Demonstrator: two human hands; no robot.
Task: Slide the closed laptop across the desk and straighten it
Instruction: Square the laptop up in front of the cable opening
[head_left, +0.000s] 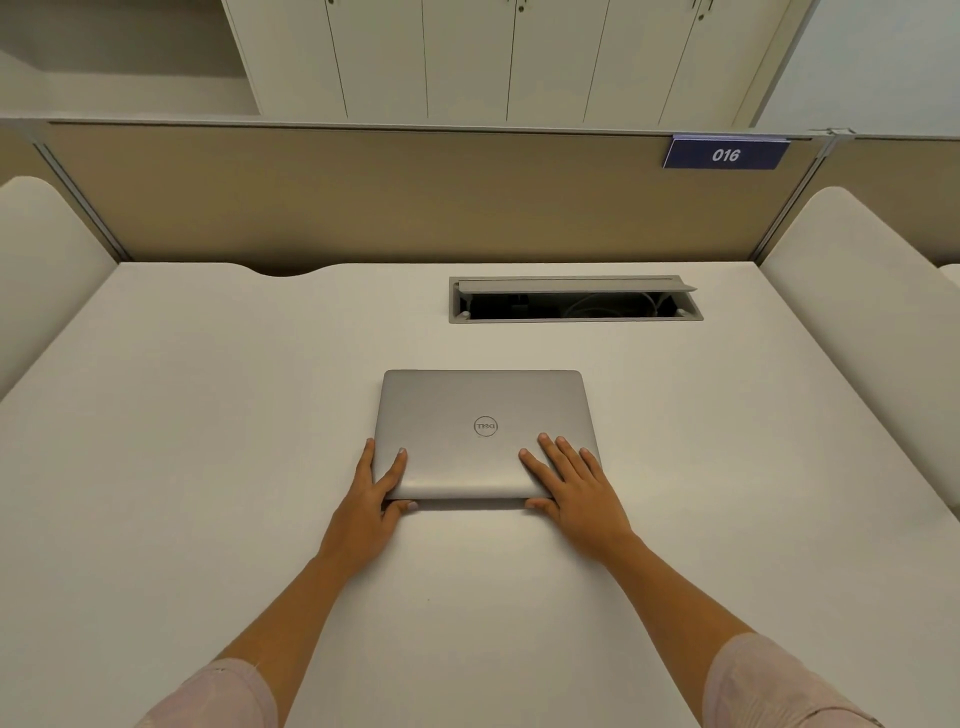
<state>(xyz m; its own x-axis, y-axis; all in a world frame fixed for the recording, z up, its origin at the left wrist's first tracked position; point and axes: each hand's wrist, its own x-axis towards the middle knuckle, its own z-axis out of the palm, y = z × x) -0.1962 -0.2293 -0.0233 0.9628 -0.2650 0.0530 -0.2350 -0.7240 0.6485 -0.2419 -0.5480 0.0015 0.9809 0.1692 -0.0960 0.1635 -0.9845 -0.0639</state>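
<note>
1. Closed laptop (485, 434): silver, lid down, lying flat near the middle of the white desk (208, 441); its far edge runs parallel to the open cable tray (574, 300) set in the desk behind it, the two well apart.
2. Left hand (376, 496): wrapped round the near left corner; fingers spread, one along the side edge, one on the lid, thumb against the front edge; a loose bracing hold, not a closed fist.
3. Right hand (571, 486): laid flat on the lid at the near right corner; fingers extended and splayed, thumb at the front edge; pressing, not clasping.
4. Progress, as judged: the laptop already sits square to the desk; any slide appears largely complete; only fine alignment and release seem left.
</note>
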